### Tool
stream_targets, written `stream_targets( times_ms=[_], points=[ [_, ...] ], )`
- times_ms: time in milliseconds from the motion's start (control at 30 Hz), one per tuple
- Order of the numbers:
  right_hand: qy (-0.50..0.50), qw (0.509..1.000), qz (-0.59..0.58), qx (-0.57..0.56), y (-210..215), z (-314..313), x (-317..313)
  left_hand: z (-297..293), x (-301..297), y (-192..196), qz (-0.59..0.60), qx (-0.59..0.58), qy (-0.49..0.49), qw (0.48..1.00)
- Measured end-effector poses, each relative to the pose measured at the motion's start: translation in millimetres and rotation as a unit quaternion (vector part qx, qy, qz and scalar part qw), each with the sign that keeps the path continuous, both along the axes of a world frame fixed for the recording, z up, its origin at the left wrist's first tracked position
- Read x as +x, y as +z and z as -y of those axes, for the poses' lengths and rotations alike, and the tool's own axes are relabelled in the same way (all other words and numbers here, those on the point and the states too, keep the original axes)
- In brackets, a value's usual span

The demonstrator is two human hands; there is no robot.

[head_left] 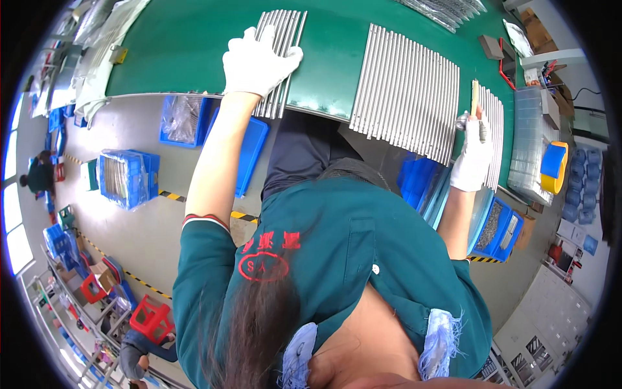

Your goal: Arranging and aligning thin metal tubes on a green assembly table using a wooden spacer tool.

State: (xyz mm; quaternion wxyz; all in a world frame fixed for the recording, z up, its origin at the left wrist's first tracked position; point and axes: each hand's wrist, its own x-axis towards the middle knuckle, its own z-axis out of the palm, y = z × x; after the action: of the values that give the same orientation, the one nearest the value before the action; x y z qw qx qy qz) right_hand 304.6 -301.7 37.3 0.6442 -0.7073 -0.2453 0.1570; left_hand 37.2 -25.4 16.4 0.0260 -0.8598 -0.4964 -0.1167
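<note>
My left hand (pixel 258 63), in a white glove, lies over a small group of slim silver metal rods (pixel 282 97) at the table's near edge. Its fingers are spread across them and do not close around a rod. My right hand (pixel 474 155), also gloved and dirty at the fingertips, is closed on a thin pale stick (pixel 475 94) that points away from me. What the stick's lower end is like stays hidden in the grip. Under and beside this hand lies a row of silver rods (pixel 495 129). Between my hands a wide row of silver rods (pixel 405 91) lies side by side.
The green table (pixel 175 52) carries more clear-wrapped pieces (pixel 447 13) at its far side. A yellow and blue tape roll (pixel 554 168) sits by clear plastic boxes at the right. Blue bins (pixel 184 120) stand below on the floor. Another person (pixel 40 172) is far left.
</note>
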Motion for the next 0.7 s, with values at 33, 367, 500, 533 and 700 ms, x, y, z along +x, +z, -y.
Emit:
stream_targets(
  times_ms=[33,367,500,533,700],
  points=[
    [0.001,1.0,0.018,-0.013,8,-2,-5,0,1,-3,0.014,0.005,0.006,1.0],
    [0.109,0.988,0.061,-0.087,20,-8,-37,33,51,-15,0.071,0.076,-0.043,0.994],
    [0.203,0.967,0.103,-0.117,24,-4,-53,46,68,-19,0.094,0.091,-0.039,0.991],
    [0.237,0.938,0.222,-0.122,22,-5,-53,45,67,-19,0.09,0.085,-0.043,0.991],
    [0.299,0.826,0.458,-0.137,15,-2,-62,21,43,-17,0.175,0.136,-0.229,0.948]
  ],
)
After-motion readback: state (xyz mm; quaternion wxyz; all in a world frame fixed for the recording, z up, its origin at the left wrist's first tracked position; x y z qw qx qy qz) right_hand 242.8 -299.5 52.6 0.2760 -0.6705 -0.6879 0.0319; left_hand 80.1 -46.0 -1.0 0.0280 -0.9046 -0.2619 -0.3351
